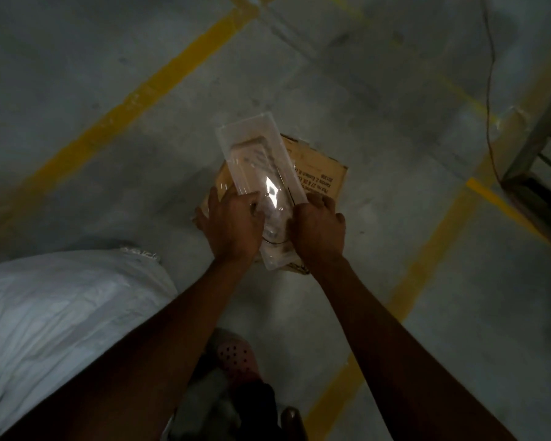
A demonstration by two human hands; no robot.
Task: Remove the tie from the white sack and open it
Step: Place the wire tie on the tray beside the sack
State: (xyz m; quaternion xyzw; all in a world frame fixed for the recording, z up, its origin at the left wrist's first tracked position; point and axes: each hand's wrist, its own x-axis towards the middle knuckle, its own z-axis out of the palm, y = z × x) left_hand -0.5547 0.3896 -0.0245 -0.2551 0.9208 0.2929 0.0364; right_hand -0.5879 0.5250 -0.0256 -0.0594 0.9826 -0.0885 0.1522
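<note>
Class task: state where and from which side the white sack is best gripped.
Grip the white sack at its gathered top end, coming from the right, where the floor is bare. The fabric bunches narrow there; the body is too broad to grasp.

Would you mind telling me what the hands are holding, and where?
Both hands hold a clear plastic packet at its near end: left hand on the left edge, right hand on the right.

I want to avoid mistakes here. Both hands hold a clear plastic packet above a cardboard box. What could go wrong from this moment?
1. The left hand and right hand grip only the near end of the clear packet, so it may slip or bend.
2. The white sack lies untouched at the left; its opening may be delayed.
</note>
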